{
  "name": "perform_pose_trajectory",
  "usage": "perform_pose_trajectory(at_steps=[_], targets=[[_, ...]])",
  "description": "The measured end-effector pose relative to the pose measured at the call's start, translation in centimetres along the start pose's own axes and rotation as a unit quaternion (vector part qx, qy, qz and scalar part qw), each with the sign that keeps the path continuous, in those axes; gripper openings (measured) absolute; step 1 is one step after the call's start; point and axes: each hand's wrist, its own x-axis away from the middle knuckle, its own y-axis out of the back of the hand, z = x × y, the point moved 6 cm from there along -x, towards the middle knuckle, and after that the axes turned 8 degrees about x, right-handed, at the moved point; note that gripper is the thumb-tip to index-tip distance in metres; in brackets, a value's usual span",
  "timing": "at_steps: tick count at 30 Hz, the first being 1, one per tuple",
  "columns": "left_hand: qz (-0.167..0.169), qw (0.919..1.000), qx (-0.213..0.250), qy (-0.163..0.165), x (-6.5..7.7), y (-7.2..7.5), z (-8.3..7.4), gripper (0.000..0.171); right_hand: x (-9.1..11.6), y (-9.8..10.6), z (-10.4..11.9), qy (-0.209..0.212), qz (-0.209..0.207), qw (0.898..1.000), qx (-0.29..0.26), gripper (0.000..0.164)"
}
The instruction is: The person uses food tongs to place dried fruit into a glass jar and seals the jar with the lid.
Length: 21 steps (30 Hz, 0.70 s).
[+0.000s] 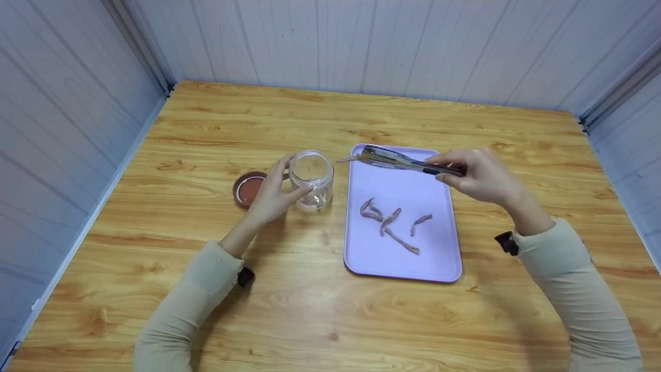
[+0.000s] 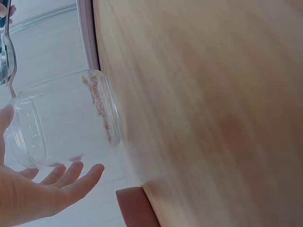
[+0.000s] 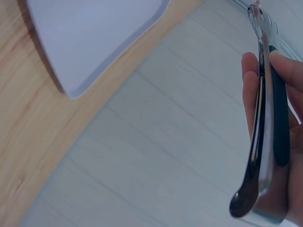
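Note:
My left hand (image 1: 271, 199) holds a clear jar (image 1: 321, 194) upright on the table, thumb near the open rim and fingers round the far side. Several thin reddish-brown strips (image 2: 99, 106) lie at the jar's bottom in the left wrist view. With fingers and thumb, my right hand (image 1: 485, 175) grips metal tongs (image 1: 395, 159) with dark handle grips. Pinched in the tongs' tips is one dried-looking, reddish-brown strip (image 1: 347, 159), its free end pointing left, close to the jar's rim. Below the tongs, a lilac tray (image 1: 397, 186) bears several similar strips (image 1: 405, 243).
A round brown-red lid (image 1: 249, 190) lies on the wooden table (image 1: 299, 320) left of the jar, partly behind my left hand. Pale panel walls (image 1: 361, 46) stand at the back and both sides. Black straps (image 1: 507, 243) circle my wrists.

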Motion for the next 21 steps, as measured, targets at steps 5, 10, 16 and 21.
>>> perform_pose_trajectory(at_steps=[5,10,16,21], targets=[[0.000,1.0000,0.000,0.006,0.0,0.0,0.0,0.072,-1.0,-0.5,0.8,0.015,-0.006,1.000,-0.003,0.028],[0.007,0.9999,-0.004,0.007,0.0,0.0,0.0,0.074,-1.9,-1.3,1.6,0.034,-0.013,0.999,-0.016,0.029],[0.007,0.9999,-0.013,0.004,0.0,0.0,-0.1,0.074,-2.8,-2.3,2.6,0.043,-0.002,0.999,-0.014,0.029],[0.005,0.9998,-0.016,0.008,0.0,0.0,-0.1,0.074,-3.4,-2.8,3.1,0.054,-0.005,0.998,-0.021,0.029]])
